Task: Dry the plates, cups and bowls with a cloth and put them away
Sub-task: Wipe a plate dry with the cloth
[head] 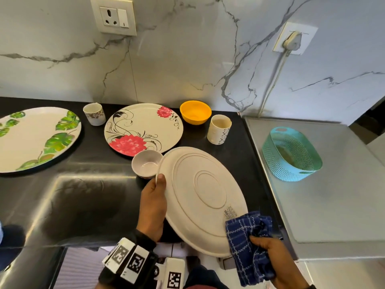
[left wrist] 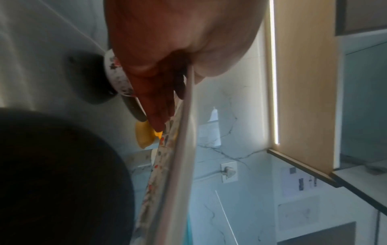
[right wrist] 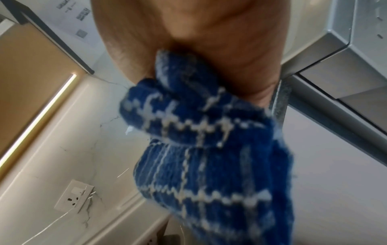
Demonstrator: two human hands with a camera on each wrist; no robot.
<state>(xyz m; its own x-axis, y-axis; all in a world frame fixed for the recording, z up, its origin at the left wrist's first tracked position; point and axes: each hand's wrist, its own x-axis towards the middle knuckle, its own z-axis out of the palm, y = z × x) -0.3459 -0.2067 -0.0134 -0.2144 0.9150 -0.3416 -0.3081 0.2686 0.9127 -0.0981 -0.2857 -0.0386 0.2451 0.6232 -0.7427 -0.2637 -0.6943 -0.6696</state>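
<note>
While the counter (head: pixel 229 130) stretches out ahead of both hands w/ a steel drainboard (head: pixel 333 195) off to the right hand's side, the step in hand looks like drying the underside of the white plate (head: pixel 200 197). It's the biggest thing held, tilted, back facing up. The left hand (head: pixel 153 205) grips its near-left rim, thumb on top, fingers under. The right hand (head: pixel 279 259) is closed round a bunched blue check cloth (head: pixel 248 247), which touches the plate's lower right edge, just by the printed label.

Next move, I'd guess: sweep the cloth across the back & round the rim, then flip to check the face, then find where it goes. The left grip needs to stay firm, as a wet rim could slip.

Beyond the left hand: a leaf-print platter (head: pixel 37 138) far out to its left, a red-flower plate (head: pixel 143 128) ahead, then a teal basket (head: pixel 291 155) past the right hand, a yellow bowl (head: pixel 195 114), two cups (head: pixel 94 113) (head: pixel 218 129), and a small white bowl (head: pixel 146 163) just beside the left thumb.

Left wrist view adds what the head view can't: the plate (left wrist: pixel 184 149) edge-on, w/ a printed pattern on its hidden face and fingers (left wrist: pixel 159 107) flat against it. Right wrist view is blurred; shows the cloth (right wrist: pixel 209 149) wadded in the palm, no plate contact visible.
</note>
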